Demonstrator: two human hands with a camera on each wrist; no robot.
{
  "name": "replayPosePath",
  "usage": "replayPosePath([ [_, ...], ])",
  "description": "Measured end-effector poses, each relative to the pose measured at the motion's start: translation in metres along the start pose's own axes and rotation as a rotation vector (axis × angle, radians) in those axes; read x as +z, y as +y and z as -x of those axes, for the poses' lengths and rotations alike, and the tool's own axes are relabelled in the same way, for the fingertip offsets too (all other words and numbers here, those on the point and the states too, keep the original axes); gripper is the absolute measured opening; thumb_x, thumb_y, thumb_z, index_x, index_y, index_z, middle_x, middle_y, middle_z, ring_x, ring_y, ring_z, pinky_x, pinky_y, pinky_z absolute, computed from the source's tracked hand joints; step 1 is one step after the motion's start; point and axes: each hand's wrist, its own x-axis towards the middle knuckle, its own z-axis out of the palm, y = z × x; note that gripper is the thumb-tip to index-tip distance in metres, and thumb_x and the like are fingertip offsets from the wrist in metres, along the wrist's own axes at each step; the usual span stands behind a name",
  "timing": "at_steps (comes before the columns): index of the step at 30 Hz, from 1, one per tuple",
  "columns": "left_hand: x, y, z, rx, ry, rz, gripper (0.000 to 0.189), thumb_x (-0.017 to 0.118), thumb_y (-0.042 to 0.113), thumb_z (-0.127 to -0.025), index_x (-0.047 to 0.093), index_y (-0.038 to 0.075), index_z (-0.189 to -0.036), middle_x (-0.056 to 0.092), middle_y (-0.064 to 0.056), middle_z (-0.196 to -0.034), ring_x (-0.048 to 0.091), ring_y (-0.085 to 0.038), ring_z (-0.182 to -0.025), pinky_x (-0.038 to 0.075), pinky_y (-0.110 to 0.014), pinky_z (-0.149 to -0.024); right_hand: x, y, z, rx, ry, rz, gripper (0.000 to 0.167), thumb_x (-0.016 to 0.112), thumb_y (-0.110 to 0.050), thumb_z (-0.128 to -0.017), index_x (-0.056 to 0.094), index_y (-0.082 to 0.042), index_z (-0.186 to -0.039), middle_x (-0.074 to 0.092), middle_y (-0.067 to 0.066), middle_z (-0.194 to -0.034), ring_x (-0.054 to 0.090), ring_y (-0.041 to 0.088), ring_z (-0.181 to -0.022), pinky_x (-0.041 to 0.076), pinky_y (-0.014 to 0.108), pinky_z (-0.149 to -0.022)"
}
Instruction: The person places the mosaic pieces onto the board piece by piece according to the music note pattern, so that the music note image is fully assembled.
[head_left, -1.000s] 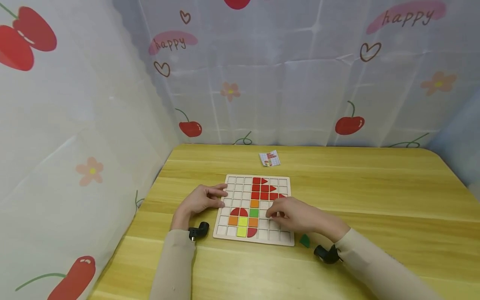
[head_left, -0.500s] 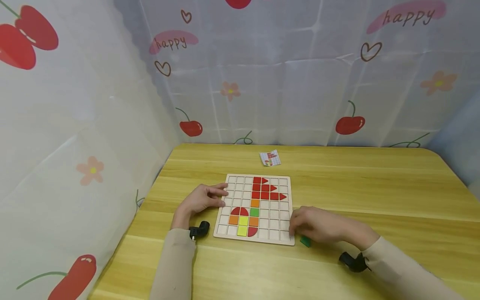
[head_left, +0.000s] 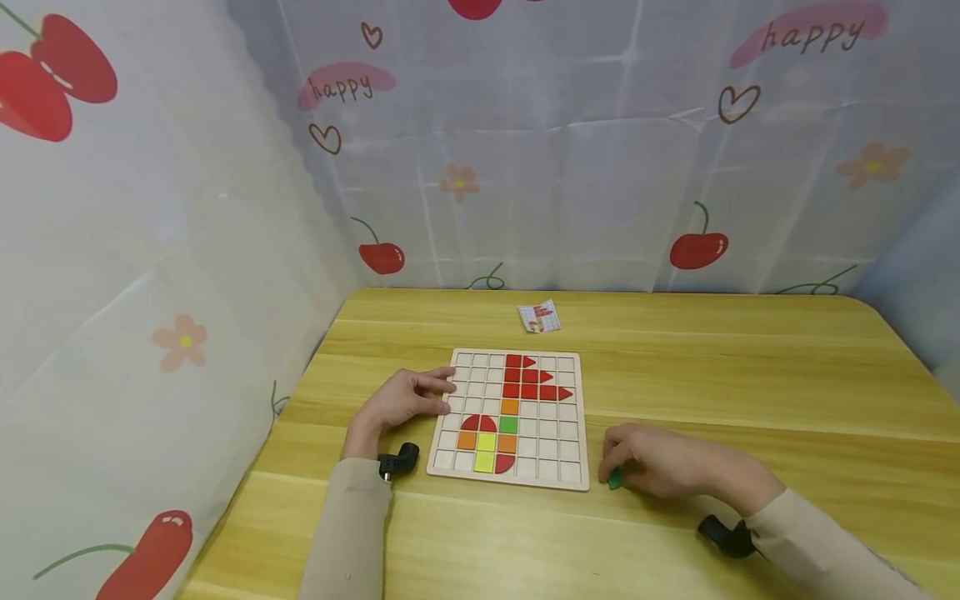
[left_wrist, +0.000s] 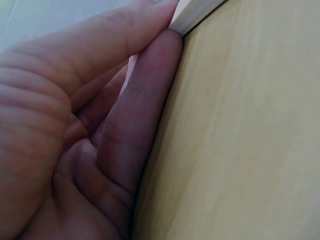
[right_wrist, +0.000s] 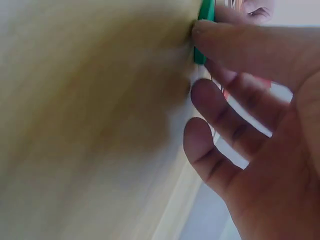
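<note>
A square wooden grid board (head_left: 547, 467) lies on the table with colored tiles in its cells. Red squares and triangles (head_left: 529, 392) fill its upper rows. Orange, green, yellow and rounded red tiles (head_left: 504, 464) sit lower down. My left hand (head_left: 401, 398) rests at the board's left edge; in the left wrist view its thumb and a finger (left_wrist: 145, 100) touch the rim. Off the board's lower right corner, my right hand (head_left: 660, 461) pinches a small green tile (right_wrist: 201, 52) between thumb and finger, low over the table. Fingers partly cover the tile's shape.
Behind the board lies a small printed card (head_left: 539, 317) with a similar colored pattern on a grid. The wooden table (head_left: 750, 367) meets a patterned curtain (head_left: 570, 192) at the back and left. Black wrist cameras (head_left: 726, 537) jut from both wrists.
My right hand has moved from over the board, right and toward me, to the green tile and now pinches it. The red triangle it covered shows. My left hand stays put.
</note>
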Motion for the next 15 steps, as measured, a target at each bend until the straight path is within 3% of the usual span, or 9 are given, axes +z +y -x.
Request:
replayPosePath([
  [6, 0.0005, -0.0002, -0.0009, 0.005, -0.004, 0.015, 0.033, 0.083, 0.007, -0.086, 0.079, 0.010, -0.118, 0.056, 0.002, -0.154, 0.037, -0.019, -0.154, 0.049, -0.018, -0.099, 0.0038, 0.0035, 0.0004, 0.127, 0.050, -0.050, 0.013, 0.078, -0.016, -0.093, 0.072, -0.021, -0.104, 0.061, -0.012, -0.093, 0.053, -0.001, -0.081, 0.049, 0.022, -0.071],
  [15, 0.0010, 0.0000, -0.0002, -0.002, -0.003, 0.021, 0.033, 0.083, 0.007, -0.086, 0.079, 0.010, -0.118, 0.056, 0.002, -0.154, 0.037, -0.019, -0.154, 0.049, -0.015, -0.094, 0.0069, 0.0048, 0.0005, 0.244, 0.123, -0.060, 0.021, 0.080, -0.032, -0.091, 0.067, -0.018, -0.099, 0.054, -0.011, -0.076, 0.048, -0.001, -0.068, 0.042, 0.022, -0.061],
])
